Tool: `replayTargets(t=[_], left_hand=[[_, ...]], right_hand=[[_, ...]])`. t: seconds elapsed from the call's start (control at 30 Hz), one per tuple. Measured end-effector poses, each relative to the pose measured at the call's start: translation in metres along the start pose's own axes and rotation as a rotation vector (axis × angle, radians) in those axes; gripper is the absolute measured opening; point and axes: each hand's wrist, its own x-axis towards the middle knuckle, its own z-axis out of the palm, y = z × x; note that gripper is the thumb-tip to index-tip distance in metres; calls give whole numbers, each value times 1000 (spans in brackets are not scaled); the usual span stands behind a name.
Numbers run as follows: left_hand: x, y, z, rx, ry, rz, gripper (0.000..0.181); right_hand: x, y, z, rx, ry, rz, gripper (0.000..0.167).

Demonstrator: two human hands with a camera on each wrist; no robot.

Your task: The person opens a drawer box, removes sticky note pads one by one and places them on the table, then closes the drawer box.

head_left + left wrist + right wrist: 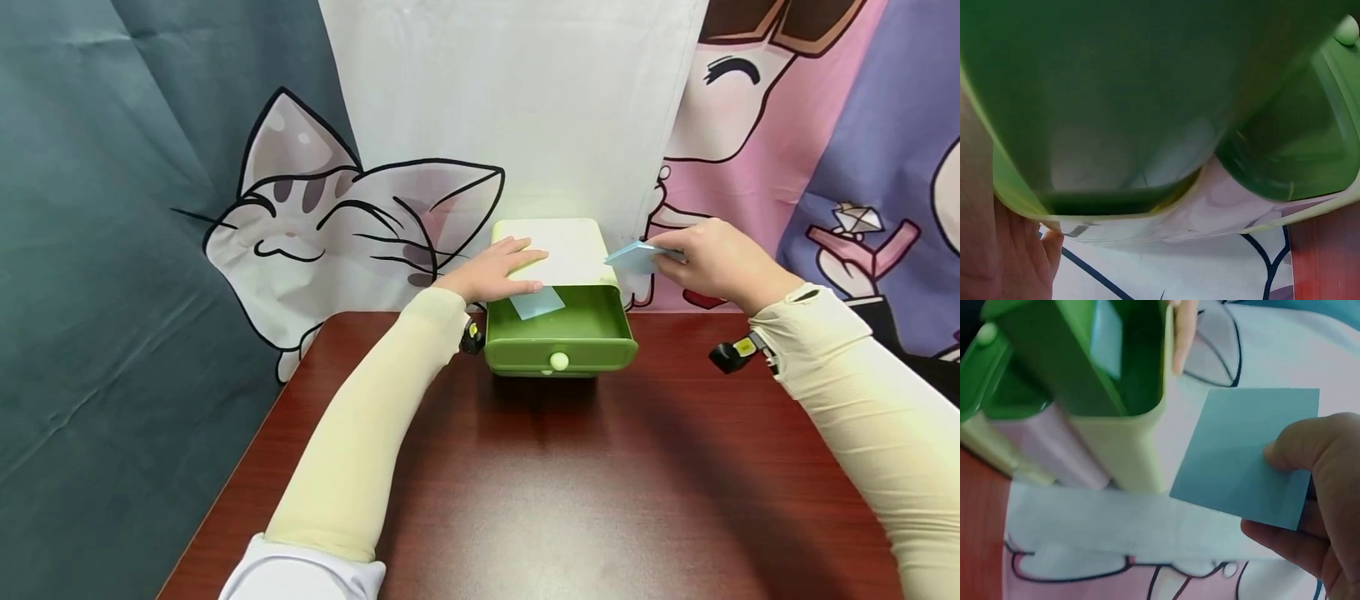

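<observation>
A small drawer box with a cream top (573,250) stands at the back of the table. Its upper green drawer (592,317) is pulled out, and a light blue square of paper (537,303) lies tilted at the drawer's back left. My left hand (491,271) rests on the left of the box top with fingers stretched out. To the right of the box, my right hand (716,260) pinches another blue paper square (1235,456) between thumb and fingers. The right wrist view shows it flat and blank, apart from the drawer.
Lower green drawers (1019,387) also show in the right wrist view, under the upper one. A round pale knob (558,361) sits on the upper drawer's front. Behind the reddish-brown table (540,492) hangs a cartoon-printed cloth (525,100).
</observation>
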Motion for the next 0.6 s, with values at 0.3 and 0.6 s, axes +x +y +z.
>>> replayTargets(t=[0.3,0.6], left_hand=[[-3,-2,-1,-6,6,7,72],[-2,-3,0,-15,-22,-7,73]], right_hand=[[-19,26,25,-35,-86,121,17],[-49,45,79,68,-199,206,27]])
